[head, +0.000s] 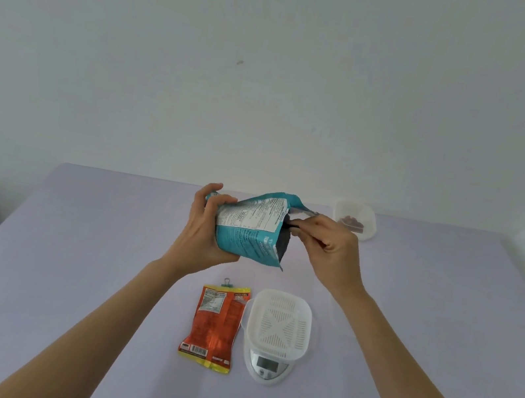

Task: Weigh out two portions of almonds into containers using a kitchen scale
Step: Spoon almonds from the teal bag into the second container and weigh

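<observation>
Both hands up over the lilac table (68, 270), holding a teal bag (249, 228) in the air, tilted with its mouth toward the right. Left hand (204, 224) grips the bag's left end, fingers curled round it, thumb on the near face. Right hand (332, 248) pinches the edge of the bag's mouth, fingers bent (contents of the bag not visible). Below on the table: scale (265, 368) with a slotted white container (282, 323) sitting on it; display too small to read. Just left of the scale lies an orange bag (215, 326), flat, with a binder clip (226, 282) on its far end. Far right, well apart from the scale, a clear container (355, 219) with some almonds (351, 222) in it.
</observation>
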